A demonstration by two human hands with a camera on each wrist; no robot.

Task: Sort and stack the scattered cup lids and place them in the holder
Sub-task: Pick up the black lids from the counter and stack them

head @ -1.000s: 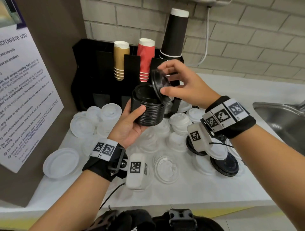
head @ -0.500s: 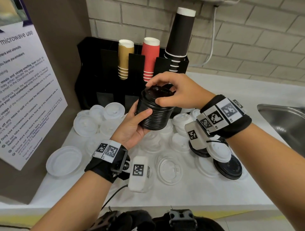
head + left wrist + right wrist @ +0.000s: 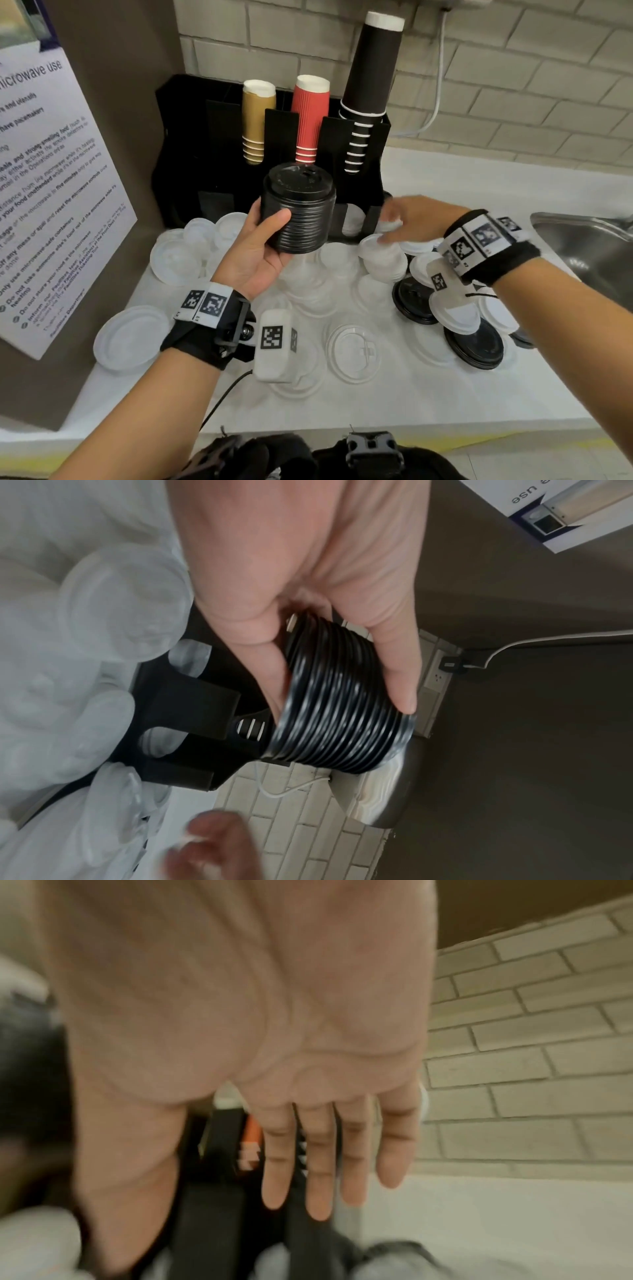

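Note:
My left hand (image 3: 260, 240) grips a tall stack of black lids (image 3: 297, 209) and holds it upright above the counter, in front of the black holder (image 3: 356, 144). In the left wrist view the thumb and fingers (image 3: 394, 674) curl round the ribbed stack of black lids (image 3: 339, 710). My right hand (image 3: 397, 219) reaches low to the right of the stack, fingers straight, over a pile of white lids (image 3: 383, 257) by the holder's base. The right wrist view, blurred, shows that hand (image 3: 329, 1177) flat and holding nothing. White and clear lids (image 3: 354, 349) lie scattered on the counter.
The holder carries gold (image 3: 257, 120), red (image 3: 310, 116) and black (image 3: 370, 92) cup stacks. Black lids (image 3: 474, 346) lie at the right under white ones. A steel sink (image 3: 589, 246) is at the far right. A microwave notice (image 3: 51, 192) hangs on the left panel.
My right hand pressed a black lid onto the top of the stack, then let go and moved right and down toward the white lids. The left hand kept hold of the stack.

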